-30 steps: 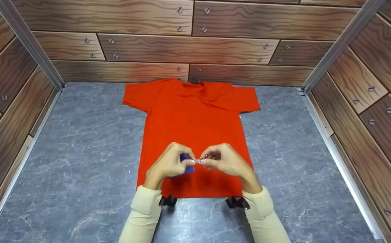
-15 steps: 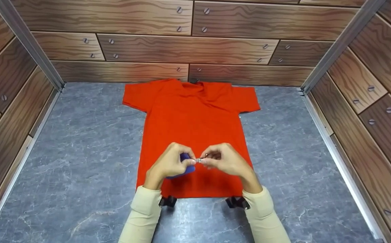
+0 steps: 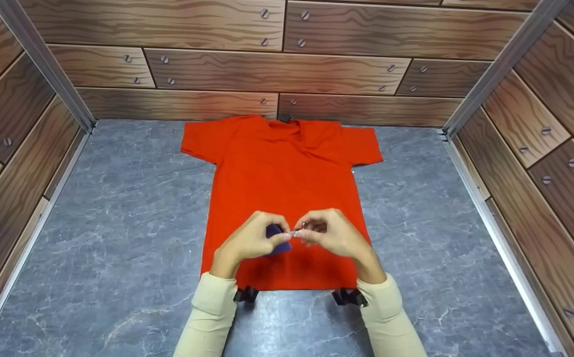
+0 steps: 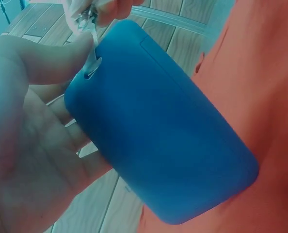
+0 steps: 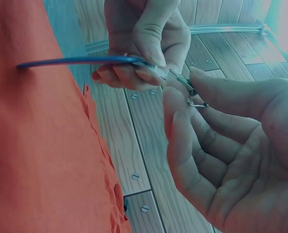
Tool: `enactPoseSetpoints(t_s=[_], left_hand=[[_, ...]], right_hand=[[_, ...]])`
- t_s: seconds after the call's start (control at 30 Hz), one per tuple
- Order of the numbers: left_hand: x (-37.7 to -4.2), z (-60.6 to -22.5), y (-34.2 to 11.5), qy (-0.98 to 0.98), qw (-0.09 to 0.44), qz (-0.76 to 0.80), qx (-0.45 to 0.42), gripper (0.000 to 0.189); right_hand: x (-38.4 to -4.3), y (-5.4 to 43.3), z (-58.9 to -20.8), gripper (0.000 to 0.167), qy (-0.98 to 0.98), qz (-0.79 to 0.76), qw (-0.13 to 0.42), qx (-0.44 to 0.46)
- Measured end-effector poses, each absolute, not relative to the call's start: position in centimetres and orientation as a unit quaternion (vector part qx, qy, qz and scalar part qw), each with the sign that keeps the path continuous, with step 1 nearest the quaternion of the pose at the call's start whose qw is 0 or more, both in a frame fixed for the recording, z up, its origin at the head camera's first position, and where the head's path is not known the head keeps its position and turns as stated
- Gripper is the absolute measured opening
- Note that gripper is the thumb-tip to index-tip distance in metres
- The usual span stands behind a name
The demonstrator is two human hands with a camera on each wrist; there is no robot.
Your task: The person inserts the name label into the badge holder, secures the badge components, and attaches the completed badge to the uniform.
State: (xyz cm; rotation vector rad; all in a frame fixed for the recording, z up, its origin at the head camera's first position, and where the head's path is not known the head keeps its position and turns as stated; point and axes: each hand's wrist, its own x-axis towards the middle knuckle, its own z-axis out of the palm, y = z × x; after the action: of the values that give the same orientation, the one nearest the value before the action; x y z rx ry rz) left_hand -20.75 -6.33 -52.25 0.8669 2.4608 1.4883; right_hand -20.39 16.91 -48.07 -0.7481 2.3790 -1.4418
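A flat blue badge holder [image 4: 158, 121] with rounded corners hangs from a short clear strap [image 4: 92, 60] looped through its slot. My left hand [image 3: 255, 238] pinches that strap between thumb and fingers, close to the holder's top corner. Facing it, my right hand [image 3: 334, 235] pinches a small metal clip [image 5: 185, 83] at the strap's other end, thumb against fingertips. The two hands' fingertips nearly meet above the lower part of a red T-shirt [image 3: 287, 183], which lies spread with its collar at the far side. In the head view the left hand partly covers the holder.
The shirt lies on a grey marbled surface [image 3: 133, 223]. Wood-patterned panels [image 3: 277, 72] stand at the back and on both sides, joined by metal corner rails [image 3: 44, 64]. The shirt's collar end reaches close to the back panel.
My left hand has shifted slightly right, narrowing the gap to the right fingertips. The blue holder has moved right with it and tilted a little. The shirt stays put.
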Motion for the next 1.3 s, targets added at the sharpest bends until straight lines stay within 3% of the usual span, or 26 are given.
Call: enactPoseSetpoints(t_s=[0.5, 1.3], left_hand=[[-21.00, -52.38, -6.04, 0.811, 0.040, 0.498, 0.304, 0.004], [-20.85, -52.37, -5.92, 0.816, 0.056, 0.495, 0.294, 0.017]], right_hand=[[-20.41, 16.83, -48.04, 0.005, 0.808, -0.526, 0.123, -0.237], [-20.34, 16.45, -48.02, 0.017, 0.790, -0.561, 0.129, -0.213]])
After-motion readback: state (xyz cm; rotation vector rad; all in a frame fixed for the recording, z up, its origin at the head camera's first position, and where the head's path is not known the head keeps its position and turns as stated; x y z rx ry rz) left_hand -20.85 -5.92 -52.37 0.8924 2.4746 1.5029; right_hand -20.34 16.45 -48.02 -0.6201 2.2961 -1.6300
